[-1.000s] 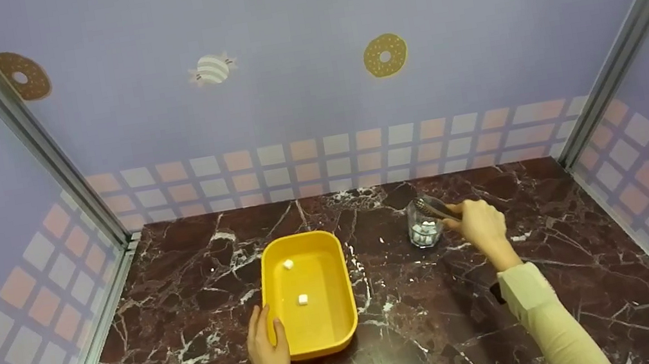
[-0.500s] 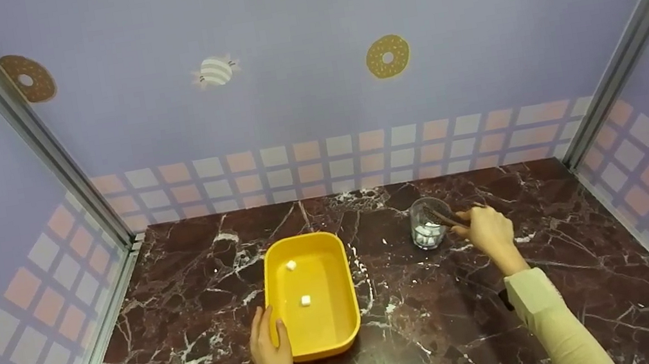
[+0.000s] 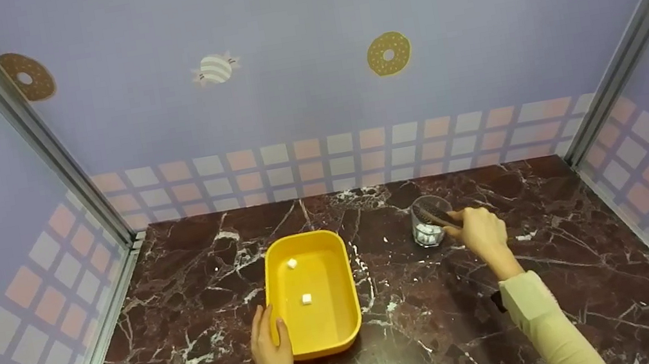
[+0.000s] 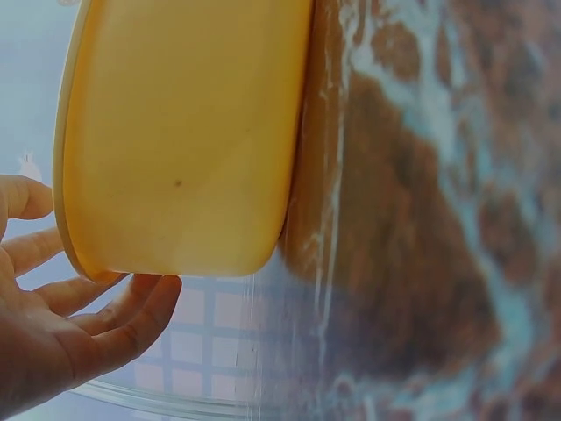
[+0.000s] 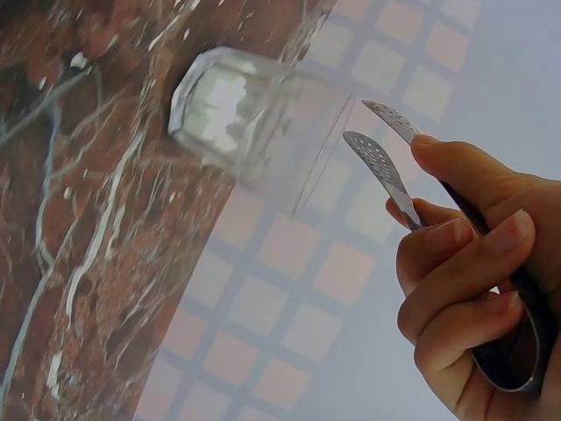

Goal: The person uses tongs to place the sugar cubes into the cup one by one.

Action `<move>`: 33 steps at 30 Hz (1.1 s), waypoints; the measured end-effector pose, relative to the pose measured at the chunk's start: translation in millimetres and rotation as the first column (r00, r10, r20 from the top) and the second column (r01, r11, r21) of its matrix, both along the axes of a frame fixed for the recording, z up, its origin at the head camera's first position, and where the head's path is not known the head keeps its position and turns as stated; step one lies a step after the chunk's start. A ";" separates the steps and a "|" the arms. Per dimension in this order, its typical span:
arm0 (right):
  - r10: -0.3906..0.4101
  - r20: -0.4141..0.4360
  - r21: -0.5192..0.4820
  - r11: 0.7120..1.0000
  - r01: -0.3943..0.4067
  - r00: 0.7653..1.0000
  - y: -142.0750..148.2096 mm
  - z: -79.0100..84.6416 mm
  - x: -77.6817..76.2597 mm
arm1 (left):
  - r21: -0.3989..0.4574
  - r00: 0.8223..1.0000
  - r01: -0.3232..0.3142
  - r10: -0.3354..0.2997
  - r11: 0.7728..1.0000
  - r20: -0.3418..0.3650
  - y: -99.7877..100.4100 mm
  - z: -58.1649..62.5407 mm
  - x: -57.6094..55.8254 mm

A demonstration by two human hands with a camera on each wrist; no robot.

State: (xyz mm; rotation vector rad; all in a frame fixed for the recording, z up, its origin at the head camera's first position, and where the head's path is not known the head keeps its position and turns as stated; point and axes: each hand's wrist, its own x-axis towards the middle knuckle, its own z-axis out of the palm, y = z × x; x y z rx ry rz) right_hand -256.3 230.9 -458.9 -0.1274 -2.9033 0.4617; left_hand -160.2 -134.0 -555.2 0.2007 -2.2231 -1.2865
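My left hand (image 3: 273, 356) grips the left wall of a yellow rectangular container (image 3: 350, 321), thumb at the rim and fingers against the outside in the left wrist view. Two small white cubes, one farther cube (image 3: 292, 264) and one nearer cube (image 3: 307, 299), lie on its floor. To the right, my right hand (image 3: 484, 235) holds metal tongs (image 5: 377, 162) with perforated tips, which stand apart with nothing between them. The tips are at the mouth of an upright clear glass (image 3: 420, 219). Several white cubes (image 5: 219, 101) sit at the bottom of the glass.
The dark red marbled tabletop (image 3: 201, 306) carries both vessels. A lilac back wall (image 3: 298, 95) and side walls with metal corner posts (image 3: 21, 119) enclose it.
Around the glass mouth the tongs shift slightly, tilting to and fro with my right hand. My left hand keeps its place on the container; the two cubes inside stay put.
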 end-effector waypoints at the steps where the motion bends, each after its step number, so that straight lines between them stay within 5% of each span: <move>1: 0.004 -0.004 -0.001 1.000 -0.004 1.000 -3.7 0.1 0.4 | 0.002 1.000 0.001 -0.001 1.000 0.002 0.0 0.4 0.1; 19: 0.119 -0.052 -0.004 0.993 -0.120 0.991 -88.8 2.4 8.3 | 0.021 1.000 0.003 -0.003 1.000 -0.011 -2.1 2.1 0.8; 33: 0.285 -0.050 0.118 0.953 -0.278 0.957 -163.1 -8.9 -1.2 | 0.021 1.000 0.006 -0.007 1.000 0.001 -1.5 1.9 1.2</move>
